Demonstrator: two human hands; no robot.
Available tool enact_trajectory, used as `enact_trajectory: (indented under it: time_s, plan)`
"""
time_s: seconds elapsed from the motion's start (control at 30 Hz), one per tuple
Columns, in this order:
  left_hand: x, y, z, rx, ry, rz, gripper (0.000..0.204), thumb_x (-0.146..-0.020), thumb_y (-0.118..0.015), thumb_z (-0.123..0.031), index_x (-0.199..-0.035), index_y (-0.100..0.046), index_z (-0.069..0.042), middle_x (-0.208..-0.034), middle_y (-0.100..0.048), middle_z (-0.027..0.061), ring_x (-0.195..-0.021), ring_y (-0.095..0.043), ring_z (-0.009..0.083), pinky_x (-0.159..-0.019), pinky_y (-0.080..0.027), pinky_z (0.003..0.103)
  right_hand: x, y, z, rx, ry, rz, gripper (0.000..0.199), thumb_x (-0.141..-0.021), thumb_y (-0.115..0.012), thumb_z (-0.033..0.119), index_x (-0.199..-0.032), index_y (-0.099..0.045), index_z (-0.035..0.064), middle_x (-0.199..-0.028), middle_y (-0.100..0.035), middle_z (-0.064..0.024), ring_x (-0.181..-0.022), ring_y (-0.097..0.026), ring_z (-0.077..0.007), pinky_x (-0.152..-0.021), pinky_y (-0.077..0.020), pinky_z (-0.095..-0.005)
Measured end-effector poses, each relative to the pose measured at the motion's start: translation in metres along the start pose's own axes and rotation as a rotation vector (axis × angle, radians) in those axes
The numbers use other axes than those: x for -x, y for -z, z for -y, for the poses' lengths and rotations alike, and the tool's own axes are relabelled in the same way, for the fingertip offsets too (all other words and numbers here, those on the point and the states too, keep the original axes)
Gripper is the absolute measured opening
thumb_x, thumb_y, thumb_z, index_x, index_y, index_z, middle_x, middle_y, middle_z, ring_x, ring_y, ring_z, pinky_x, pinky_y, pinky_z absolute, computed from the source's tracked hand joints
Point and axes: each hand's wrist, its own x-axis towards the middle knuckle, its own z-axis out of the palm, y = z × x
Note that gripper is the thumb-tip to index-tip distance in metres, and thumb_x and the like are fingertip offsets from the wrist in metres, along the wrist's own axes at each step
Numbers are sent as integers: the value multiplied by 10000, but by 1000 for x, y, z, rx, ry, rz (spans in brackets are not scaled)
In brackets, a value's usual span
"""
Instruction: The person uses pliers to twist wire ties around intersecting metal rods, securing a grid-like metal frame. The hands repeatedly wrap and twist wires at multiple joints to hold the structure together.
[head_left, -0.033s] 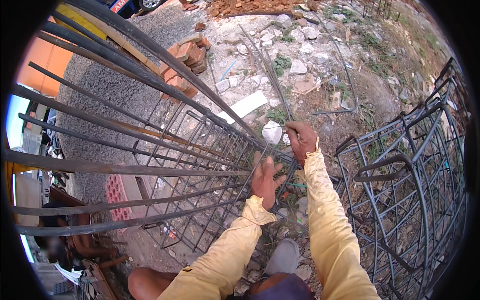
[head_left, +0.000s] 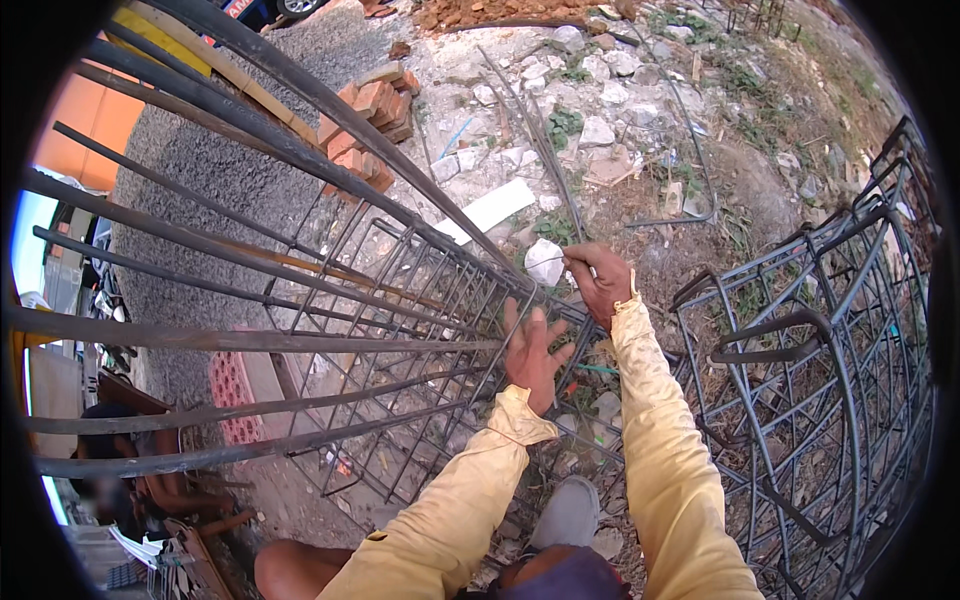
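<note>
Bars (head_left: 250, 341) fan out from your left, long and dark, and their outer lengths carry no hoops. Beneath them a pink block (head_left: 235, 400) with holes lies on the ground, and beyond them sits a pile of bricks (head_left: 370, 125). Toward the middle, the bars run into the cage (head_left: 430, 238), which lies in front of you, left of centre. There the long bars and crossing hoops already stand together as one lattice, so that much looks done. Whether each crossing is fastened is too fine to tell.

Your left hand (head_left: 533, 355) is at the right end of that lattice, fingers spread among the bars; you can't tell from here whether its palm bears on one. Just right of it and higher, your right hand (head_left: 603, 278) pinches a thin wire (head_left: 550, 260) between thumb and fingertips. The wire's free end points left, in front of a white stone (head_left: 544, 274), and no turn of it around a bar can be made out, so this piece appears unfinished. Farther right, well apart from your hands, a second cage (head_left: 770, 354) has its bars and hoops joined too, with neither hand on it.
</note>
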Motion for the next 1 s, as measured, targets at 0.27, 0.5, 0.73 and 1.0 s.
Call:
enact_trajectory:
  time_s: [0.27, 0.5, 0.73, 1.0]
  plan:
    - [-6, -26, 6, 240, -115, -182, 713, -1028, -483, -303, -1558, -8, -289, -1471, -391, 130, -1193, -555, 284, -897, -497, 428, -10, 10, 4, -76, 23, 326, 177, -875, -637, -26, -1041, -665, 31, -951, -693, -136, -887, -687, -275, -778, -537, -355]
    - [-20, -26, 6, 450, -71, -170, 599, -1011, -522, -294, -1510, -197, -352, -1456, -403, 28, -1126, -559, 223, -890, -467, 417, -19, 12, 0, -94, 75, 383, 165, -879, -646, -6, -1035, -678, 37, -941, -692, -141, -876, -694, -275, -765, -537, -351]
    - [-26, -20, 19, 512, -81, -162, 480, -992, -555, -431, -1403, -393, -242, -1485, -394, -9, -1176, -531, 221, -920, -448, 417, -14, -2, -3, -106, -69, 313, 155, -885, -671, 41, -1039, -692, 37, -920, -688, -127, -855, -687, -251, -771, -536, -336]
    - [10, -39, 26, 381, -111, -242, 603, -995, -539, -457, -1474, -332, -154, -1524, -373, 43, -1196, -533, 214, -948, -450, 394, -4, -23, 16, -283, -309, 257, 184, -936, -654, 132, -1058, -688, -1, -941, -683, -91, -815, -665, -145, -725, -534, -292]
